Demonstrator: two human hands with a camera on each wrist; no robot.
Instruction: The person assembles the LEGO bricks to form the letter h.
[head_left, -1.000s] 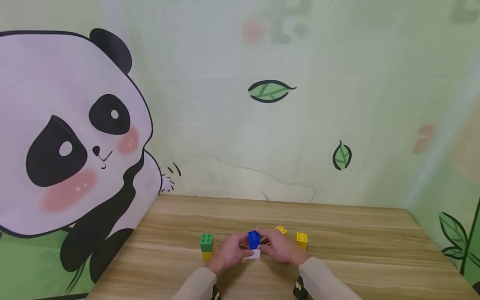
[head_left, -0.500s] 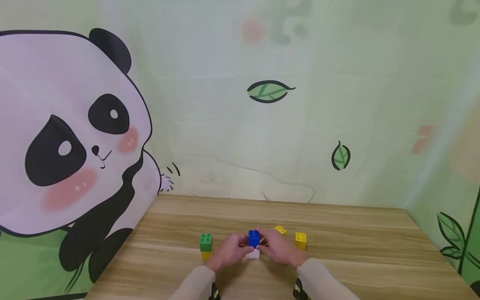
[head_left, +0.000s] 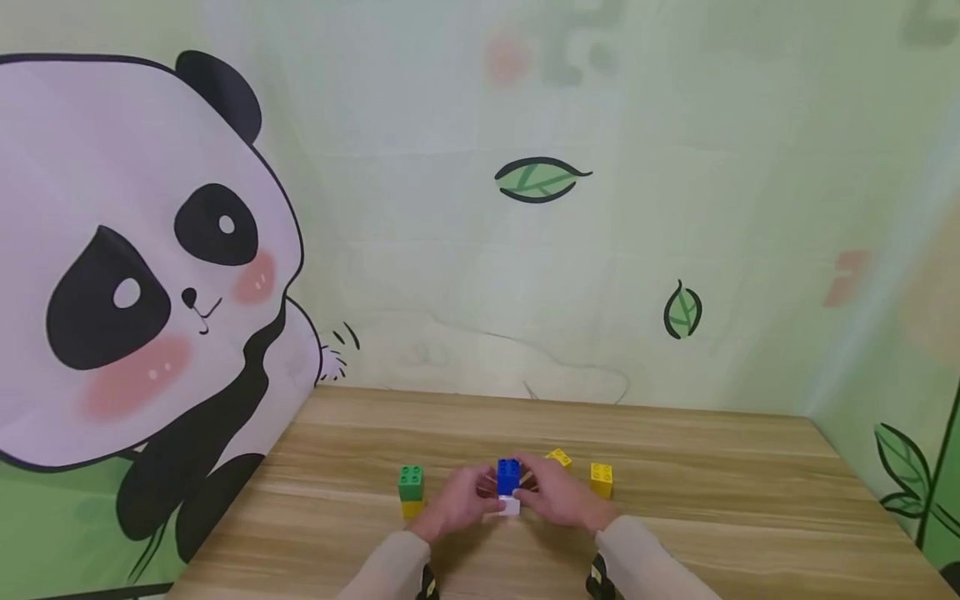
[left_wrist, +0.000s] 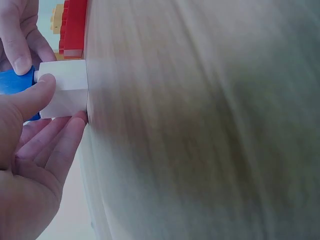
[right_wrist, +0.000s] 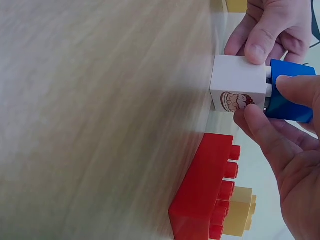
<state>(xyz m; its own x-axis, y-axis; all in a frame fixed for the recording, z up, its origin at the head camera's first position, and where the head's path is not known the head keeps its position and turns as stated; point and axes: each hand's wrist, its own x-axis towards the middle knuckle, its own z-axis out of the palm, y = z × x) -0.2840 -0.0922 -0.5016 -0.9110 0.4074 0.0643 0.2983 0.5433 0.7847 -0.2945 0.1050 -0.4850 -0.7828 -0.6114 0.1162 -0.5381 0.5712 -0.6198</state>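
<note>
A blue toy brick (head_left: 508, 477) sits over a white brick (head_left: 511, 506) that stands on the table; white studs show in a narrow gap between them in the right wrist view. My left hand (head_left: 462, 500) holds the white brick, its thumb (left_wrist: 46, 85) lying on one side and fingertips on the other. With its thumb (right_wrist: 292, 89) on the blue brick's side, my right hand (head_left: 558, 493) grips that brick, while one of its fingertips touches the white brick's printed face (right_wrist: 236, 101). Part of the blue brick is hidden by the fingers.
Left of the hands, a green brick (head_left: 411, 483) is stacked on a yellow one (head_left: 412, 509). Yellow bricks (head_left: 559, 457) (head_left: 602, 480) stand behind and beside the right hand. A long red brick (right_wrist: 202, 185) lies close by, with a yellow brick (right_wrist: 240, 212) beyond it.
Both hands stay nearly in place around the two bricks. Since half a second ago the left thumb has shifted slightly downward. The other bricks have not moved.
</note>
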